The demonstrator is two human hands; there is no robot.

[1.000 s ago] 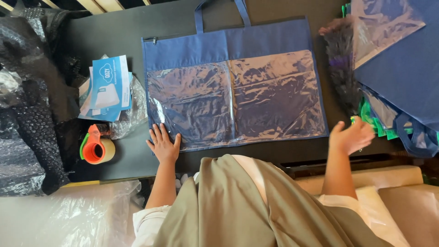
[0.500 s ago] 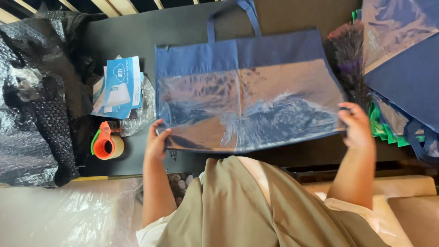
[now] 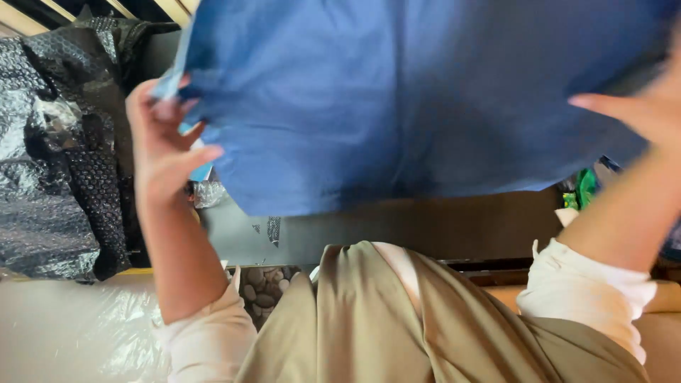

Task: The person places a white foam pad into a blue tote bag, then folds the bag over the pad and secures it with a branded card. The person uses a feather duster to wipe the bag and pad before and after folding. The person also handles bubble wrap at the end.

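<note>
1. The blue bag (image 3: 397,99) is off the table (image 3: 397,227), raised flat close to the camera; its plain side shows; judged mid-handling, not yet set down.
2. Left hand (image 3: 159,152) pinches the bag's left edge, thumb and fingers closed on the fabric.
3. Right hand (image 3: 645,110) is at the bag's right edge; blurred, so its grip cannot be told.
4. The bag's lower edge hangs above bare table.
5. Left of the bag lies black bubble wrap (image 3: 57,156); green items (image 3: 583,188) show below its right corner.

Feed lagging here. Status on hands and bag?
Left hand gripping blue bag edge. Right hand at opposite edge, grip unclear. Bag raised, blocking the dark table.
</note>
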